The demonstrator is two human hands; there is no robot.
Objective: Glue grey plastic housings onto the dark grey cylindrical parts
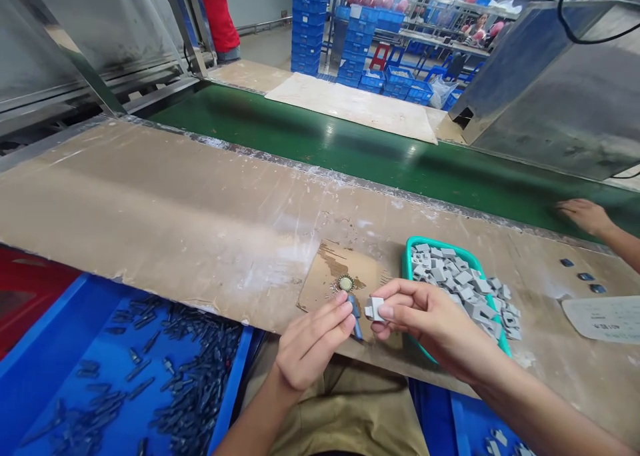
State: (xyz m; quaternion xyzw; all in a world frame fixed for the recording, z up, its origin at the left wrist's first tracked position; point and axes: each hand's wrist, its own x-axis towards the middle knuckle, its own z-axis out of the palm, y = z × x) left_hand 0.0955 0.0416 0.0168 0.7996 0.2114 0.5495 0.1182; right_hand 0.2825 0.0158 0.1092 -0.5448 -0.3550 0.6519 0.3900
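- Right hand [407, 309]: closed in a pinch, thumb against fingers, on one light grey block [375, 309], held just right of the left fingertips. Contact covers one end only; a slack or off-centre pinch could let the block twist or drop.
- Left hand [317, 339]: fingers together, nearly straight, tips beside a blue-grey piece [355, 317]. Whether it is gripped or merely touched cannot be told.
- That piece lies left of the pinched block, its lower end near the front edge of the work surface [210, 216]. A careless push towards the body could, in my judgement, send it into the lap.
- Round cap [346, 283], just beyond the left fingertips on a stained cardboard pad [313, 283]: a forward sweep could knock it. If the stain is wet, parts may be soiled.
- Teal basket [406, 257], just right of the pinch: heaped, with loose grey blocks [510, 317] beyond its far side. A wrist or forearm brushing the heap could spill more.
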